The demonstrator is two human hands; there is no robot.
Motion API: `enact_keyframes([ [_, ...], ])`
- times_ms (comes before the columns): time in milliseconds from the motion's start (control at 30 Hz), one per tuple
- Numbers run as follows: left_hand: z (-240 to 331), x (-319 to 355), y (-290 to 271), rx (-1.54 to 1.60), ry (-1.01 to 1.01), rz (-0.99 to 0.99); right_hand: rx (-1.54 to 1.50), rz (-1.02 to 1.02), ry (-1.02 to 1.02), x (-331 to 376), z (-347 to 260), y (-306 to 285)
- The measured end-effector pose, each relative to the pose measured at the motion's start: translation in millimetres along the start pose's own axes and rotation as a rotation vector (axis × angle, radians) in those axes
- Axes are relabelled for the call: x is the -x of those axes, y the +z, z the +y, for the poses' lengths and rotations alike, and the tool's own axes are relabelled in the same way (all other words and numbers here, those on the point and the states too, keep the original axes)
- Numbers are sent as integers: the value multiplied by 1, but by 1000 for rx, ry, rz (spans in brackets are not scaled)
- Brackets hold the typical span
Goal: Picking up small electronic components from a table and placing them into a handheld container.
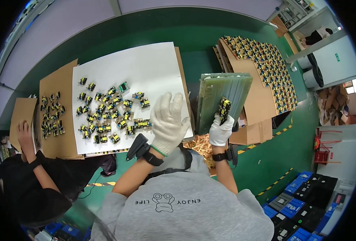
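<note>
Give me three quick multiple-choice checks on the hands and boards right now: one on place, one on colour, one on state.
1. Where do the loose small circuit boards in front of the left hand lie?
A. On a white sheet
B. In a blue bin
C. On the floor

2. What colour is the ridged panel beside the right hand?
A. Red
B. Green
C. Black

3. What is the state of the right hand?
A. Open and empty
B. Flat on the table
C. Closed on a small board

Answers:
1. A: the boards are spread over the white sheet on the green table.
2. B: the panel standing by the cardboard is pale green.
3. C: the gloved fingers grip a small yellow-and-black board held up against the panel, while the left hand is spread open.
</note>
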State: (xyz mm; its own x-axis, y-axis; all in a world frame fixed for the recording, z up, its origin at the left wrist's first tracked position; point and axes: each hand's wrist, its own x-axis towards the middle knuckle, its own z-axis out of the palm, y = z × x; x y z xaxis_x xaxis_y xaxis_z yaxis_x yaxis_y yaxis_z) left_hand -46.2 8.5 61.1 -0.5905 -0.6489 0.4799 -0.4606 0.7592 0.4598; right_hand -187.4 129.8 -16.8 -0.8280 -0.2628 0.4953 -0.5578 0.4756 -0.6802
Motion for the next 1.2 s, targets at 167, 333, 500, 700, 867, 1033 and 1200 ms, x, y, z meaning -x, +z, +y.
enact_keyframes([
  [167, -6, 4, -1, -24, -55, -42, -14, 1, 115, -4, 0, 6],
  [333, -11, 9, 3, 20, -118, -70, 8, 19, 69, -3, 19, 15],
  [500, -12, 13, 5, 40, -61, -74, 154, 29, -12, -17, 35, 10],
  [700, -8, 22, 11, 63, -71, -107, 239, 19, 27, -11, 31, 9],
  [867, 5, 29, 16, 81, -98, -211, 226, -38, -33, -12, 29, 7],
  [1033, 17, 31, 29, 159, -90, -255, 236, -71, 108, -14, 13, 9],
  [1200, 20, 24, 30, 154, -108, -312, 136, -72, 103, 10, 11, 13],
])
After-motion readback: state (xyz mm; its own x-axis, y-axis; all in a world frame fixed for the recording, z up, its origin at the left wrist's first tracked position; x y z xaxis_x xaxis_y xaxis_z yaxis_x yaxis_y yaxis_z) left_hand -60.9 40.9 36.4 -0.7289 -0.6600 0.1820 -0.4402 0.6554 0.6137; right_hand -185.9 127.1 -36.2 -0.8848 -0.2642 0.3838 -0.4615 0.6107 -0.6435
